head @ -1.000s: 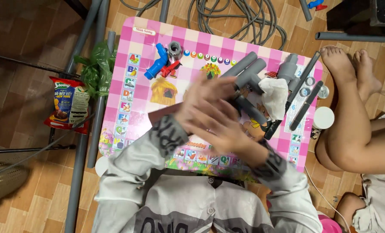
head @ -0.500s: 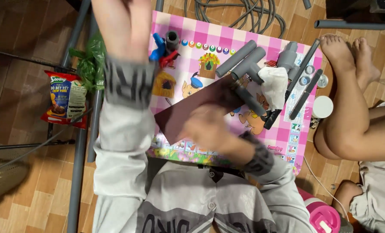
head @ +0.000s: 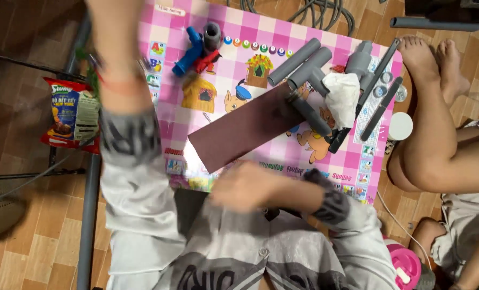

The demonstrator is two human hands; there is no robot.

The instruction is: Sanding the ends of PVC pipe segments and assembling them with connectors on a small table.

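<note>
One dark maroon strip of sheet (head: 248, 134), flat and rectangular, lies slantwise across the middle of the small pink checkered table (head: 352, 161), its upper end touching a short grey pipe piece (head: 310, 117) and its lower end near the table's front edge; the right hand (head: 243, 186) is blurred just below that lower end, over the front edge, close to the sheet though contact cannot be made out, and whether its fingers are curled or spread cannot be told; nothing shows in it. The left arm runs up the left side of the view in a grey printed sleeve (head: 128, 134), a red thread about the wrist; the left hand itself is cut off by the top edge. Beyond the sheet, two longer grey pipe lengths (head: 302, 60) lie side by side, a crumpled white tissue (head: 342, 96) just beside them, a grey pipe fitting (head: 360, 59) next to that, and two dark rods (head: 382, 110) slanting along the right edge; a white round lid (head: 400, 126) sits at the table's right rim. Towards the far left corner a blue elbow fitting (head: 188, 53), a red piece (head: 207, 60) and a grey coupling (head: 212, 35) touch one another. A snack packet (head: 67, 115) lies on the tiled floor to the left; another person's bare legs (head: 433, 145) rest at the right.
</note>
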